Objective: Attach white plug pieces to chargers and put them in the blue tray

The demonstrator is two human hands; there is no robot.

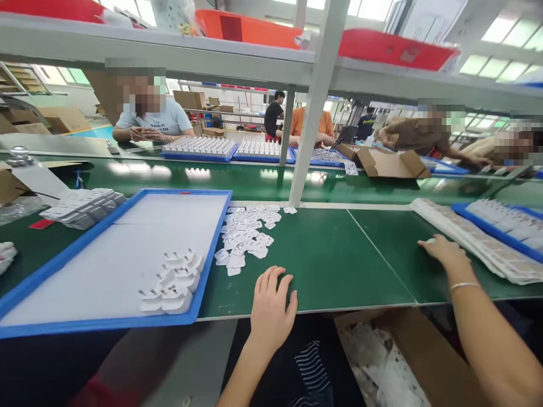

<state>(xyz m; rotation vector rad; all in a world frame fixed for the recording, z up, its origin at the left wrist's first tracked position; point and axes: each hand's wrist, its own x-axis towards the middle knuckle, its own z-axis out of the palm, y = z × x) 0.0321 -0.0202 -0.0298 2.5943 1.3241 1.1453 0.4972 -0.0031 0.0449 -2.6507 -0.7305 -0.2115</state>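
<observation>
My left hand (272, 302) lies at the front edge of the green table, its fingers apart and nothing in them. Just beyond it is a loose heap of small white flat pieces (244, 240) with rounded corners. My right hand (444, 252) reaches over the table on the right; its fingers are closed on a small white piece, mostly hidden. To the left of my left hand lies a blue-rimmed tray (207, 257). Several white plug housings with metal pins (176, 285) sit in the tray's near right corner.
Stacked pale trays (479, 243) and a blue tray of white parts (509, 223) stand at the right. White parts (85, 206) are piled at the left. A metal post (311, 107) rises behind the table. Co-workers sit across a green belt (250, 181); an open box (390, 164) stands there.
</observation>
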